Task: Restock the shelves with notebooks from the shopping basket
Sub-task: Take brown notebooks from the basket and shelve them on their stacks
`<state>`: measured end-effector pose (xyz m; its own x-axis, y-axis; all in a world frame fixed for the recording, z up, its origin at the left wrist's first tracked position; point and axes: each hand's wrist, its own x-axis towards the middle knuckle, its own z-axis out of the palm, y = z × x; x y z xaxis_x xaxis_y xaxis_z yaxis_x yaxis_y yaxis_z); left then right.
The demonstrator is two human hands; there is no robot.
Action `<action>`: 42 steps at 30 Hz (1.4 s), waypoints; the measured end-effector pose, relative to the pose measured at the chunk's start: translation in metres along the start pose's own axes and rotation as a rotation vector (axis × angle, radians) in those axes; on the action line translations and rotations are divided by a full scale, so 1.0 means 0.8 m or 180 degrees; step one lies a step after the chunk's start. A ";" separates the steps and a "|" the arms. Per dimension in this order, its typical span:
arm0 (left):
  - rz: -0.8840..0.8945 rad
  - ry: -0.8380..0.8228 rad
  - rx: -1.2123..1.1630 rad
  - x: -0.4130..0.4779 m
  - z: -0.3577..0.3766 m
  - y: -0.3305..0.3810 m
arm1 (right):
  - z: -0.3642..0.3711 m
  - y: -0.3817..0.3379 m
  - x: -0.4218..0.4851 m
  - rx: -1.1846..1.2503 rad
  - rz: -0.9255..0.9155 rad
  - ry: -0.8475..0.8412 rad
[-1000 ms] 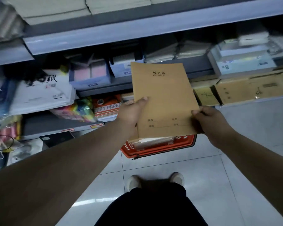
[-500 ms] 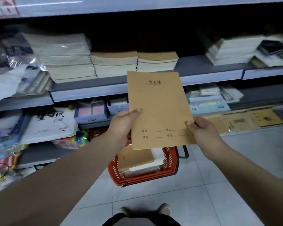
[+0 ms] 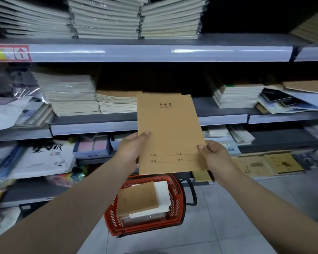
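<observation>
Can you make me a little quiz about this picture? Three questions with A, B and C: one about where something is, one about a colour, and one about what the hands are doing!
1. Where is the shopping basket?
A) on the top shelf
B) hanging from an arm
C) on the floor

2. What colour is the basket?
A) blue
B) red
C) green

3. How is the brown notebook held?
A) by both hands
B) by one hand only
C) not held, it lies on a shelf

Answers:
1 C, it stands on the floor, below the held notebook.
2 B, its mesh walls and rim are red.
3 A, the left hand pinches its left edge and the right hand pinches its right edge.
</observation>
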<state>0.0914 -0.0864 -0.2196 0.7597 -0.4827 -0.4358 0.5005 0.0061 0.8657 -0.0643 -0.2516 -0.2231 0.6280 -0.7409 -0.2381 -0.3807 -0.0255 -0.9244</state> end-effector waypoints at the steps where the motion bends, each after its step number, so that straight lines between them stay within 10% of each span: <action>1: 0.0014 -0.0009 -0.0003 0.002 0.005 0.001 | -0.003 -0.003 0.005 0.0016 -0.0028 0.0013; 32: -0.0578 -0.0590 -0.0080 0.165 0.023 0.049 | 0.056 -0.023 0.198 0.0018 0.0308 0.0468; 42: -0.0815 -0.0272 -0.0115 0.203 0.045 0.045 | 0.039 -0.027 0.276 -0.0027 0.0665 -0.0314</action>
<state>0.2178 -0.1961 -0.2500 0.5695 -0.5447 -0.6156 0.6873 -0.0951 0.7201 0.1041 -0.3936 -0.2648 0.5982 -0.6614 -0.4525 -0.5148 0.1155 -0.8495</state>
